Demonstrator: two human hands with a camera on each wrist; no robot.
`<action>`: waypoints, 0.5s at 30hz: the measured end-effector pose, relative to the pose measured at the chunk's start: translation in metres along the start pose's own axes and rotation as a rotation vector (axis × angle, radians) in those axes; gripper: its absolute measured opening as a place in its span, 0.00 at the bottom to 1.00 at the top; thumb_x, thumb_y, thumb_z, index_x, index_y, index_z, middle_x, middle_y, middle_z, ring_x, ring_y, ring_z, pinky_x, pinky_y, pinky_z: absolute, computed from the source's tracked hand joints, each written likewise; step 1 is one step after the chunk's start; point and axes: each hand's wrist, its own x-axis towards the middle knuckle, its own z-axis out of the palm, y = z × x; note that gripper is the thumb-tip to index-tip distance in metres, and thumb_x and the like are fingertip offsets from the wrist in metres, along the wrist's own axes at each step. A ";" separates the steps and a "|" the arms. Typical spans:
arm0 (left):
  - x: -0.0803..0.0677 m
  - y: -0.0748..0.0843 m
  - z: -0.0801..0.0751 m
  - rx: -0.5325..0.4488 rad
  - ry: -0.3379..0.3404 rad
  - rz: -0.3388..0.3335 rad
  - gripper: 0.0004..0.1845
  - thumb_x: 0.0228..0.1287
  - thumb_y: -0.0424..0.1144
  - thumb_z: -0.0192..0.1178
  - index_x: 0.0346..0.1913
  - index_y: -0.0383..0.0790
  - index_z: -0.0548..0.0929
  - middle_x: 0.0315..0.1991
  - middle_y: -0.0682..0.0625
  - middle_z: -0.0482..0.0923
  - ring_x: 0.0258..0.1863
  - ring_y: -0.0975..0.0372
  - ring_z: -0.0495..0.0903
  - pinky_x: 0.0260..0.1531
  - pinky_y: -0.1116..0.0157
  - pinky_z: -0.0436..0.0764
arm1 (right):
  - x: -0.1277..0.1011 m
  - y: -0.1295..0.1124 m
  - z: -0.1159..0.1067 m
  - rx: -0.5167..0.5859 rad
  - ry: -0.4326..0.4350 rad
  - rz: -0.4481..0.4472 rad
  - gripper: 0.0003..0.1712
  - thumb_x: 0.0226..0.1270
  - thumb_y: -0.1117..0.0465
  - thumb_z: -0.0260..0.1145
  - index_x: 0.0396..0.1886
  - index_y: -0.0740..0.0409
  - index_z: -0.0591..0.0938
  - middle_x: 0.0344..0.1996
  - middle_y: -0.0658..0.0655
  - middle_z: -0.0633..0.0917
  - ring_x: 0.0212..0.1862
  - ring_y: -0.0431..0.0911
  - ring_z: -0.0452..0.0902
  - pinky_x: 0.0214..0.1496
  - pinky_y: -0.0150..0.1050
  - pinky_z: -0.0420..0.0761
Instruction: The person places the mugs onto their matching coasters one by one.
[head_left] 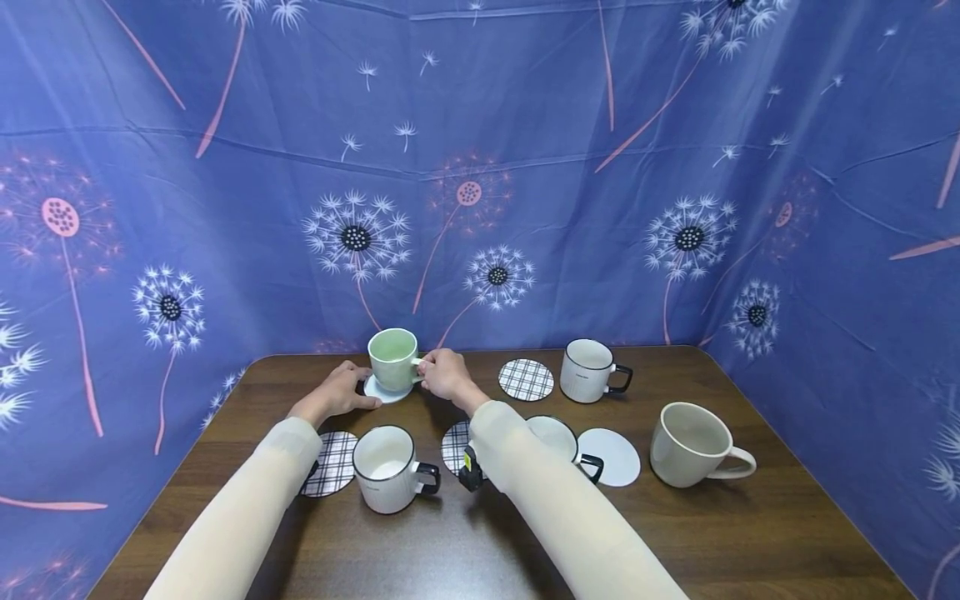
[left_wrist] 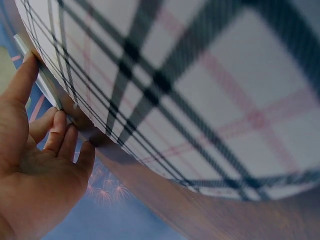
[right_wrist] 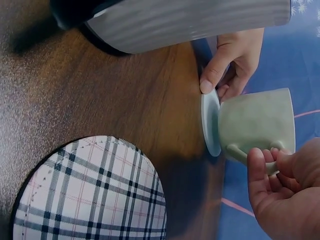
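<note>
Two hands meet at our twelve o'clock: our left hand, fingers fairly straight, touches the rim of a pale blue coaster; the green cup stands on it, its handle pinched by our right hand.

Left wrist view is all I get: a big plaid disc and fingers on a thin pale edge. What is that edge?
Observer: The rim of a pale blue coaster, which the left hand touches at its side.
Reviewer: Anything on it?
Observer: A green mug stands upright on it, or just above it.
Reviewer: And the other hand?
Observer: The right hand pinches that mug's handle with its fingers.
Reviewer: What is the plaid disc?
Observer: A plaid coaster under the left forearm, beside a white mug with a black handle.
</note>
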 end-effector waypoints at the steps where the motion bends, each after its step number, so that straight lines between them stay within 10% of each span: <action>1: 0.000 0.000 0.000 -0.002 -0.002 -0.002 0.43 0.64 0.46 0.77 0.74 0.24 0.72 0.62 0.32 0.71 0.62 0.43 0.71 0.68 0.43 0.72 | 0.000 0.000 0.000 -0.003 0.003 -0.002 0.14 0.82 0.67 0.59 0.42 0.73 0.87 0.39 0.69 0.89 0.24 0.37 0.75 0.25 0.26 0.72; 15: 0.001 -0.001 0.001 -0.018 0.005 -0.001 0.45 0.64 0.45 0.78 0.74 0.21 0.70 0.62 0.30 0.70 0.64 0.40 0.71 0.69 0.41 0.70 | 0.001 0.001 0.008 -0.042 0.034 -0.028 0.12 0.81 0.66 0.61 0.40 0.69 0.87 0.34 0.65 0.90 0.27 0.38 0.76 0.27 0.26 0.72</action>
